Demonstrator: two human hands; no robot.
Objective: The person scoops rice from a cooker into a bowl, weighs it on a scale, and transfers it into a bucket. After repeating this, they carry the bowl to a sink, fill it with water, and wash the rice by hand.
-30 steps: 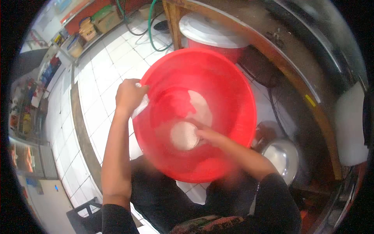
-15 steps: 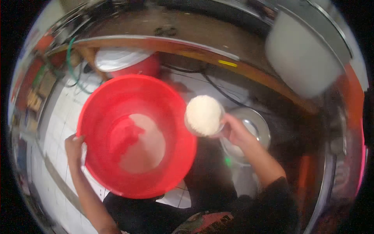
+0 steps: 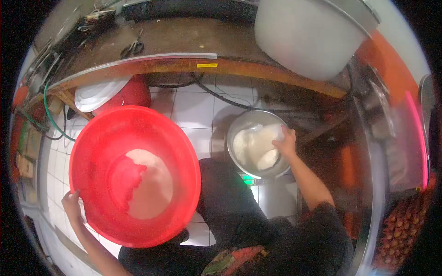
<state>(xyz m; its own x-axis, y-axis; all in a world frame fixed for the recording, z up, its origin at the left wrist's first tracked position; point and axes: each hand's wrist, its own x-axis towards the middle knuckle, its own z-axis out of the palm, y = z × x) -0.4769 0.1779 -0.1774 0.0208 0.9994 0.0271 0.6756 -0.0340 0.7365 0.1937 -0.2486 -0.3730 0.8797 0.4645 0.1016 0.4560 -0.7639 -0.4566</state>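
My left hand (image 3: 72, 205) grips the left rim of a large red basin (image 3: 99, 142), tilted over my lap. Pale powder (image 3: 154, 186) lies on the basin's bottom. At the right, my right hand (image 3: 286, 142) holds a translucent cup (image 3: 274, 133), tipped over a round metal bowl (image 3: 237, 125). Whitish powder (image 3: 244, 146) is in the bowl, in front of and under the cup's mouth. Beneath the bowl is a scale with a lit green display (image 3: 248, 180).
A wooden table (image 3: 184, 39) runs across the top, bearing scissors (image 3: 133, 48) and a large pale tub (image 3: 308, 39). A red bucket with a white lid (image 3: 100, 94) stands beneath it. Cables (image 3: 216, 94) cross the tiled floor.
My right hand has moved the powder-filled cup from beside the red basin to over the metal bowl and tipped it. The view has shifted right. My left hand still holds the basin's rim.
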